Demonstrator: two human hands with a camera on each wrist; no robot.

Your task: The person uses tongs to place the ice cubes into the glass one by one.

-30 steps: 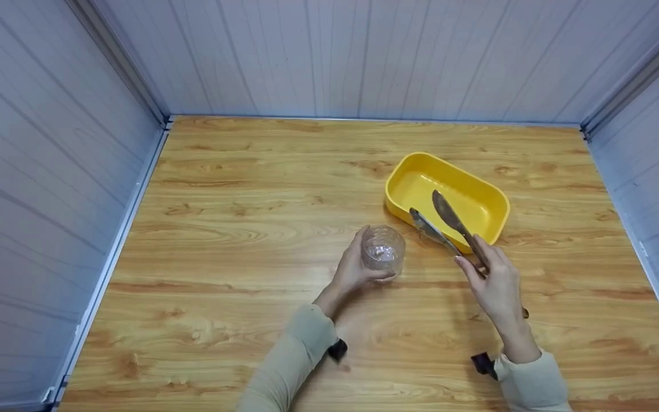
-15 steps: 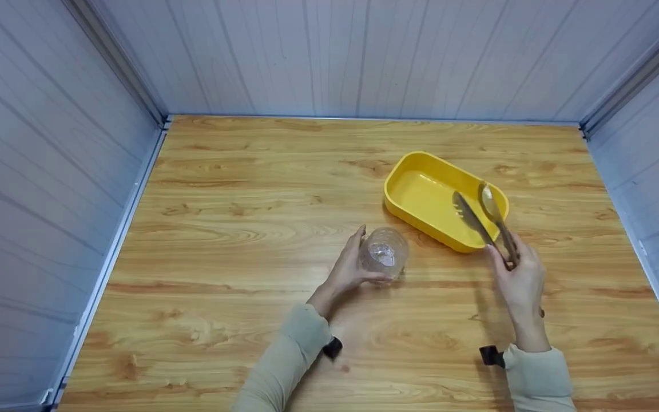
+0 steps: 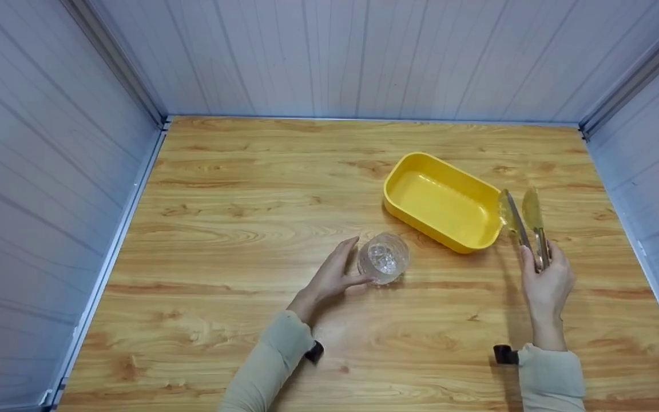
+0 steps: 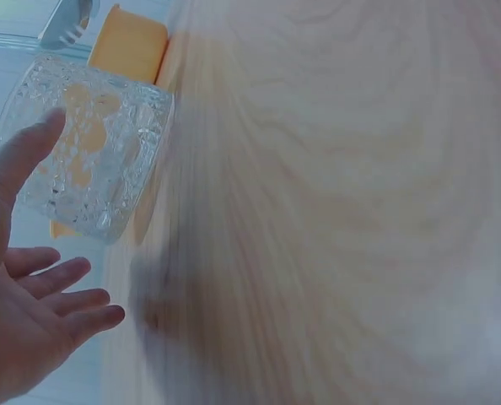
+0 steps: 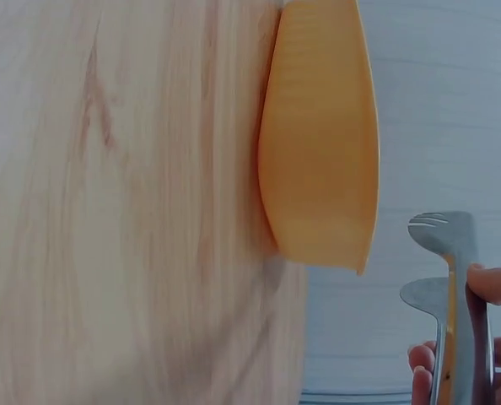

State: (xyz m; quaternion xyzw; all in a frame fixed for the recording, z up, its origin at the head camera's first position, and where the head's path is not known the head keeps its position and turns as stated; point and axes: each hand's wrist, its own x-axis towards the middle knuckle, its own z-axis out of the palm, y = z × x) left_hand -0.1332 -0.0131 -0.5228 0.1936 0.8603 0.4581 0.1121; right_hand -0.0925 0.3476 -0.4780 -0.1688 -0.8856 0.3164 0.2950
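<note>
A clear textured glass (image 3: 384, 258) stands upright on the table in the head view, left of centre-right and just in front of the yellow tray. My left hand (image 3: 329, 277) is beside it with fingers spread and the thumb near its lower rim. In the left wrist view those fingers lie away from the glass (image 4: 90, 152), while the thumb overlaps it. My right hand (image 3: 550, 286) grips metal serving tongs (image 3: 541, 240) to the right of the tray. One tip of the tongs (image 5: 453, 232) has fork tines, the other is spoon-shaped, and the two tips stand apart.
The yellow tray (image 3: 449, 246) sits angled behind the glass, nothing inside it. Its right end is close to the tongs' tips. Pale panels (image 3: 329, 63) wall the wooden table (image 3: 221, 240) at the back and both sides.
The tongs have moved right in my right hand, from over the tray to beside its right end. My left hand has let go of the glass and drawn back left.
</note>
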